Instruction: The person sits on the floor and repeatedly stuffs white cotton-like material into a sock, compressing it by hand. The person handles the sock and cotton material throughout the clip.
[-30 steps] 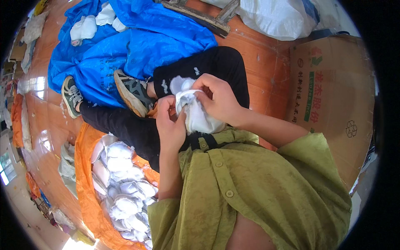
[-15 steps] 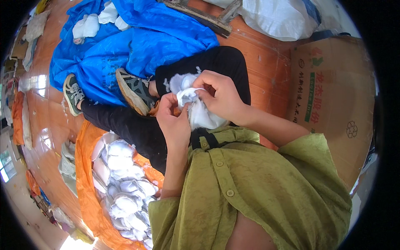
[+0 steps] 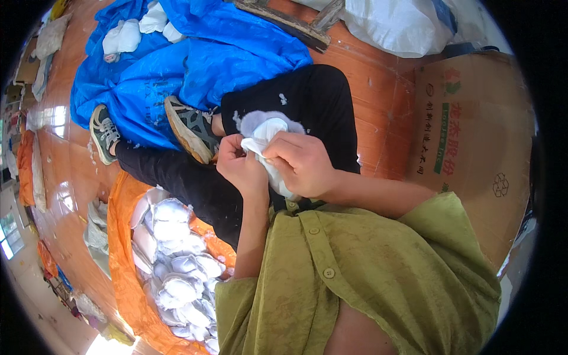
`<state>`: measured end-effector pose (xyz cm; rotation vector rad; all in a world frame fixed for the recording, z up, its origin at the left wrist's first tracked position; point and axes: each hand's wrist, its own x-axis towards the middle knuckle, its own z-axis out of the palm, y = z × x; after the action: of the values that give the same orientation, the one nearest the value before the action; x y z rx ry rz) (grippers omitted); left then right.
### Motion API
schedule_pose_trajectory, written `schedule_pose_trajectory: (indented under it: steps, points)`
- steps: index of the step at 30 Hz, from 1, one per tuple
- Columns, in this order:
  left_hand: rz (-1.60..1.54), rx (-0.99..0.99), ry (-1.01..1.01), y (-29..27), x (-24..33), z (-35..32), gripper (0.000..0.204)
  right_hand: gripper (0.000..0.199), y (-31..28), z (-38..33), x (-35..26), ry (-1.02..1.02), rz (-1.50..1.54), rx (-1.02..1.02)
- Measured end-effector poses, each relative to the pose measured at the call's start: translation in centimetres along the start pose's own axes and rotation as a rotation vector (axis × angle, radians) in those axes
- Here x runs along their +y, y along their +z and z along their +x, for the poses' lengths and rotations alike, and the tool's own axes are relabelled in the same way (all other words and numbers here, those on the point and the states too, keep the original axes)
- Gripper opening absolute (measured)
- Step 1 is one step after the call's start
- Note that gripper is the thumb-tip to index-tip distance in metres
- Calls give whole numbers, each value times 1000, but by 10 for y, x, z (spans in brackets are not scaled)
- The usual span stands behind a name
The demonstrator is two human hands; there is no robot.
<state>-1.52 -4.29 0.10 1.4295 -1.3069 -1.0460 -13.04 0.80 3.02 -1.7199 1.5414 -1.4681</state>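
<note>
Over my lap, both hands are closed on a soft white cloth piece (image 3: 273,128). My left hand (image 3: 244,171) pinches its folded edge between thumb and fingers. My right hand (image 3: 306,167) grips the same edge close beside, thumb and fingers pressed together. A pale grey, fluffy rounded piece (image 3: 252,123) shows behind the cloth, on the far side of my hands. Part of the white cloth hangs below my hands toward my waist. Whether the fluffy piece is joined to the cloth, I cannot tell.
By my left leg an orange sack (image 3: 121,260) holds several white, pad-like pieces (image 3: 177,290). A blue sheet (image 3: 136,89) lies beyond my feet with white bundles (image 3: 122,38) on it. A cardboard box (image 3: 473,136) stands at right, a wooden frame (image 3: 290,26) and white sack (image 3: 393,26) at the back.
My right hand has come down and nearer, turning over the cloth's edge. The cloth has spread flatter, and more of the grey fluffy piece shows.
</note>
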Motion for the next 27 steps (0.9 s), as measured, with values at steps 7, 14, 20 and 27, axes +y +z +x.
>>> schedule_pose_trajectory:
  steps: [7, 14, 20, 27]
  points:
    - [-133, -268, -189, -12, -6, 5, 18, 10, 5, -10, 6, 231, 102, 77]
    - [-664, -612, -555, -44, 9, 20, 29, 5, -12, -2, 22, 304, 415, 126]
    - [-695, -877, -782, -36, 16, -4, 87, 8, -15, 3, 5, 222, 276, 75]
    - [-295, -765, -719, -30, -3, 1, 39, 44, -59, 17, 21, 451, 215, -329]
